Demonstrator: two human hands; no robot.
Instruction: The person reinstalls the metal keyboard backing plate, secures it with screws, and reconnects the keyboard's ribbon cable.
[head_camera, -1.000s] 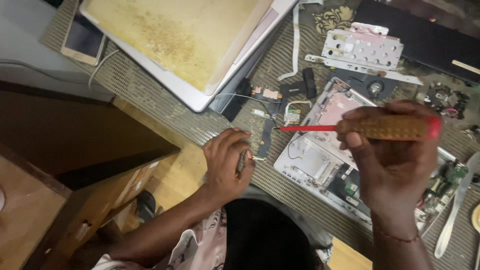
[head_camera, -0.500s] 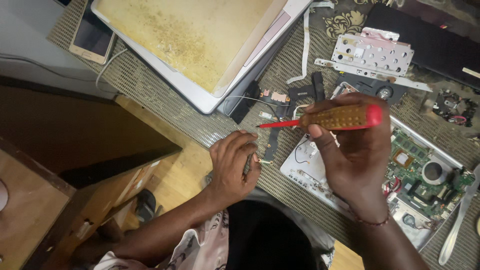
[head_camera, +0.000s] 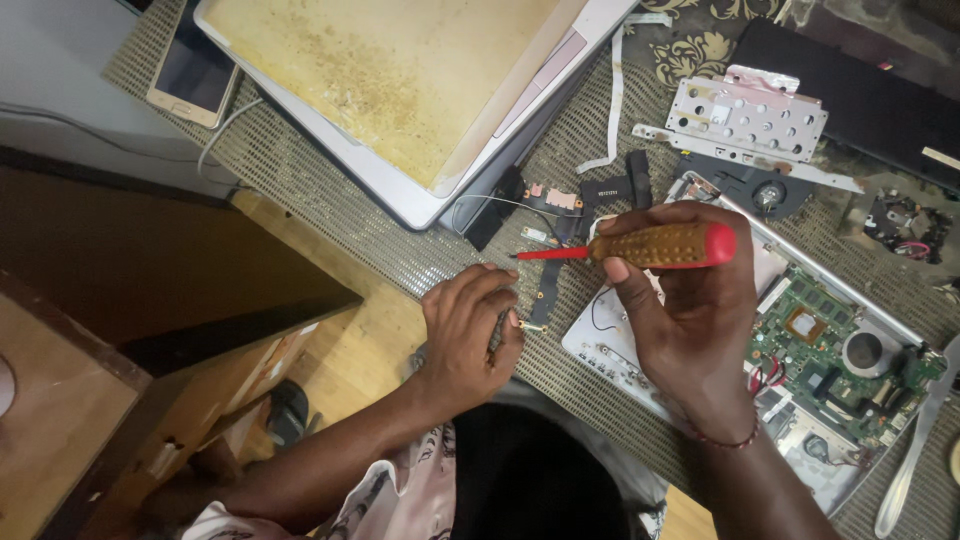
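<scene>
My right hand (head_camera: 690, 320) has its fingers clamped on the screwdriver (head_camera: 640, 246), whose long axis runs nearly level, red shaft tip pointing to 9 o'clock over the small connector board (head_camera: 553, 200). My left hand (head_camera: 465, 330) lies at 7 o'clock from that tip, palm down on the counter (head_camera: 400, 250), fingers closed on a small dark part beside the flat cable strip (head_camera: 545, 290).

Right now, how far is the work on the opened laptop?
Done: the laptop base lies open with its green circuit board exposed, and a perforated metal bracket and a black fan lie beside it. In hand: the right hand holds a red-tipped screwdriver; the left hand grips a small part that I cannot identify. Left: the circuit board sits in the base.
</scene>
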